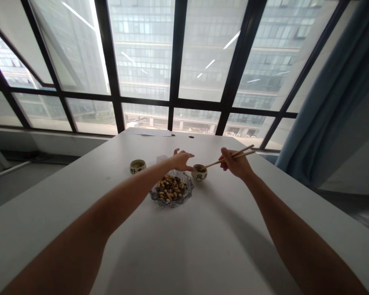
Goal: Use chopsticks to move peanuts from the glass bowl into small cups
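My right hand [236, 164] grips a pair of wooden chopsticks [223, 160], whose tips reach into a small cup [199, 175] with dark characters on its side. Fingers spread, my left hand [183, 160] is at the left rim of that cup; whether it touches the rim I cannot tell. Just below the left hand lies a crinkled clear plastic dish [189, 189] filled with nuts and dark seeds [170, 189]. A second lettered cup [137, 166] stands to the left, beyond my left forearm. What lies inside the right cup is too small to make out.
All this stands on a white table [178, 246]. White sheets of paper [147, 132] lie at its far edge, near two round holes. Behind the table are framed windows [141, 53], and a blue curtain [322, 110] hangs at the right.
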Demonstrator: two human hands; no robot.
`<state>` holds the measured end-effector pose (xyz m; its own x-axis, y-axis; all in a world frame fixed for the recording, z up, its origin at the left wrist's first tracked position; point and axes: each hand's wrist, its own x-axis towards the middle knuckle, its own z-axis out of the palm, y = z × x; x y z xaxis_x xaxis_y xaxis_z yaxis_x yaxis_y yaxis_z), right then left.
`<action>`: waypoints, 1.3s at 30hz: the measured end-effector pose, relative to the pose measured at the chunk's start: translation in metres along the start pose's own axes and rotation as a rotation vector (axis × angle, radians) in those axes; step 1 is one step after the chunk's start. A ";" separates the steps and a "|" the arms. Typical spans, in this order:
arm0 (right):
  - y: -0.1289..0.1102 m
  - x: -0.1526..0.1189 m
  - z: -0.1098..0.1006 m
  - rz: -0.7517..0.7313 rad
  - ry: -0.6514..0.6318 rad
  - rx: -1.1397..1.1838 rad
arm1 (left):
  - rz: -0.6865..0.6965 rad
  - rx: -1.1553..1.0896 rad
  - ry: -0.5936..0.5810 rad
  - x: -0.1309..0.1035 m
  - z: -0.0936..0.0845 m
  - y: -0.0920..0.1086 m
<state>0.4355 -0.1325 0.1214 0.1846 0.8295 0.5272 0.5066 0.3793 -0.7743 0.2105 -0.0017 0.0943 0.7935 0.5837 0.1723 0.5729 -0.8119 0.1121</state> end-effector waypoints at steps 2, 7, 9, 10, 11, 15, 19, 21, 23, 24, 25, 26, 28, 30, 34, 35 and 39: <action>-0.010 -0.003 0.004 -0.038 0.057 0.031 | -0.018 -0.013 0.134 -0.023 -0.011 -0.015; -0.030 -0.016 0.031 -0.070 -0.137 0.083 | -0.124 0.031 0.390 -0.094 -0.017 -0.065; -0.033 -0.021 0.044 -0.072 -0.252 0.067 | -0.186 0.042 0.433 -0.118 -0.010 -0.082; -0.032 -0.023 0.048 -0.074 -0.286 0.060 | -0.219 0.041 0.447 -0.128 -0.006 -0.089; -0.031 -0.025 0.052 -0.074 -0.305 0.053 | -0.249 0.037 0.457 -0.136 -0.001 -0.095; -0.023 -0.027 0.057 -0.062 -0.359 0.047 | -0.293 0.018 0.492 -0.154 0.013 -0.105; -0.020 -0.028 0.058 -0.023 -0.337 0.076 | -0.314 0.010 0.535 -0.157 0.020 -0.104; -0.021 -0.029 0.059 -0.003 -0.305 0.095 | -0.326 0.008 0.549 -0.157 0.022 -0.104; -0.022 -0.029 0.060 0.019 -0.274 0.125 | -0.335 0.010 0.561 -0.158 0.024 -0.105; -0.022 -0.028 0.060 0.032 -0.253 0.142 | -0.339 0.013 0.567 -0.158 0.026 -0.107; -0.022 -0.027 0.060 0.047 -0.225 0.161 | -0.344 0.015 0.573 -0.159 0.027 -0.108; -0.022 -0.026 0.060 0.064 -0.189 0.179 | -0.349 0.017 0.579 -0.160 0.029 -0.109; -0.020 -0.022 0.058 0.113 -0.121 0.215 | -0.359 0.020 0.585 -0.161 0.032 -0.112; -0.017 -0.018 0.056 0.173 -0.075 0.256 | -0.365 0.018 0.582 -0.162 0.035 -0.113; -0.010 -0.011 0.050 0.219 -0.027 0.324 | -0.370 0.018 0.573 -0.163 0.037 -0.114; -0.009 -0.010 0.048 0.205 -0.018 0.327 | -0.369 0.019 0.572 -0.163 0.037 -0.114; -0.015 -0.009 0.034 0.090 0.047 0.216 | -0.358 0.015 0.578 -0.163 0.037 -0.112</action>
<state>0.3979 -0.1315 0.1161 0.2622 0.8459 0.4644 0.2957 0.3877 -0.8731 0.0244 -0.0053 0.0174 0.3195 0.7138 0.6233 0.7858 -0.5672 0.2467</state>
